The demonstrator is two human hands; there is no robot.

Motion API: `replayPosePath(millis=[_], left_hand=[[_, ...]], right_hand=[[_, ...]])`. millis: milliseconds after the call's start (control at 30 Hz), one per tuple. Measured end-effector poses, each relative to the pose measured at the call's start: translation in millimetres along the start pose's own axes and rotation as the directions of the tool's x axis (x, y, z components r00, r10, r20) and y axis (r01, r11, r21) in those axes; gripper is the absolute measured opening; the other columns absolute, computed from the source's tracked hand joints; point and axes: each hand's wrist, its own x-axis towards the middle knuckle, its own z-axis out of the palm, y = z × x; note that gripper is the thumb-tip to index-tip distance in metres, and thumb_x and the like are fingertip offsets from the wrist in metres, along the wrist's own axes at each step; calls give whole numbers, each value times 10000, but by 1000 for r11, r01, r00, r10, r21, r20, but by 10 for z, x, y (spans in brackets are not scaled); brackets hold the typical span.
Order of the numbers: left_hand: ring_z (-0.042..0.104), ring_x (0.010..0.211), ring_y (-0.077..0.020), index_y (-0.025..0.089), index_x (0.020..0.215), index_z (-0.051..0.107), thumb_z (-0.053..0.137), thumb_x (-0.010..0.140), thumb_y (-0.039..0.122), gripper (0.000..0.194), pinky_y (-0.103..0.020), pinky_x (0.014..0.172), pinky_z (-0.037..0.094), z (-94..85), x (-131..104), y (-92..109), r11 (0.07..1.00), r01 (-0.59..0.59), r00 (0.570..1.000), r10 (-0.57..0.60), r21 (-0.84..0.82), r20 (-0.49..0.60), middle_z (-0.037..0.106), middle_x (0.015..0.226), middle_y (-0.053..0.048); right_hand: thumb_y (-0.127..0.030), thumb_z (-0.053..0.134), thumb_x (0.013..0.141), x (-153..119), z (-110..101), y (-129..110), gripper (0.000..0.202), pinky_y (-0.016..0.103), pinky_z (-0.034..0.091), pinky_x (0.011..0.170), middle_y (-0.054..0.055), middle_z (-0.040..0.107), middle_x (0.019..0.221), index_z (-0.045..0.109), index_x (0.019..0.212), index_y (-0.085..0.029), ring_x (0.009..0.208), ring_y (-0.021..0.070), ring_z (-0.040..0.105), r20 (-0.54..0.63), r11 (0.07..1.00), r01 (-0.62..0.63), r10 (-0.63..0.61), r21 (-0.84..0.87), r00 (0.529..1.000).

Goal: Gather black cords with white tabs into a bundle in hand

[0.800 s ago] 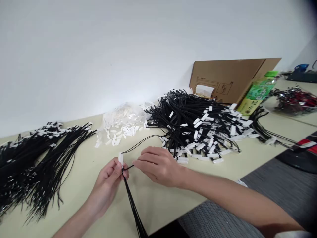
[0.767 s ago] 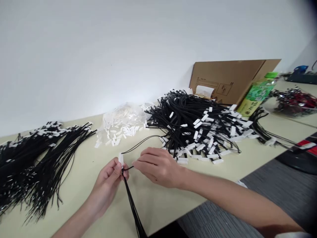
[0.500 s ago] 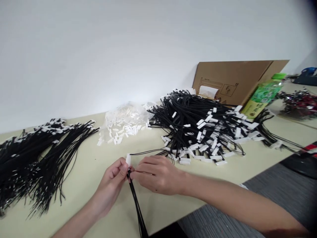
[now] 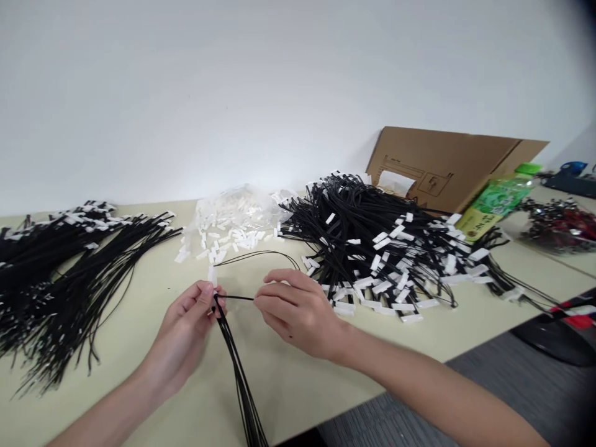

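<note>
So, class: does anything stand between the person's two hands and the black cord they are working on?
Nothing visible does. The left hand pinches the black cord just below its white tag, with a bundle of cords hanging from the same grip. The right hand pinches the cord's other end. Both piles lie apart.
</note>
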Motion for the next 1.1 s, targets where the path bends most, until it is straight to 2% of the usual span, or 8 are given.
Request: replayPosePath(millis=[233,500,867,1100], left_hand=[[458,629,-101,170,687,600,653,691,303,144,-175,566,413,-19,-2,8,1000,-4,1000,4,-15,5,523,714,-7],[450,622,-93,170,678,579,640,704,317,162,-170,571,402,-32,-12,3,1000,-16,1000,16,-5,27,515,708,0],[457,626,-92,170,691,566,627,715,332,175,-194,602,381,-47,-33,3,999,-8,997,6,31,75,536,701,9],[447,610,-88,171,665,535,601,735,349,203,-196,604,363,-22,-59,3,999,5,995,-9,47,97,527,680,19]], right_hand=[[-97,493,800,-21,33,14,125,310,456,759,32,649,846,597,822,-162,934,179,519,0,999,-45,45,3,999],[-90,504,793,-23,35,4,112,300,465,760,35,641,819,591,794,-161,912,162,520,19,999,-29,28,28,999],[-101,522,789,-6,112,-3,108,290,473,759,28,647,818,603,832,-159,863,156,525,-15,996,-75,76,53,997],[-128,508,807,3,161,-58,90,304,479,768,29,642,814,593,789,-151,866,164,524,49,995,-59,56,74,997]])
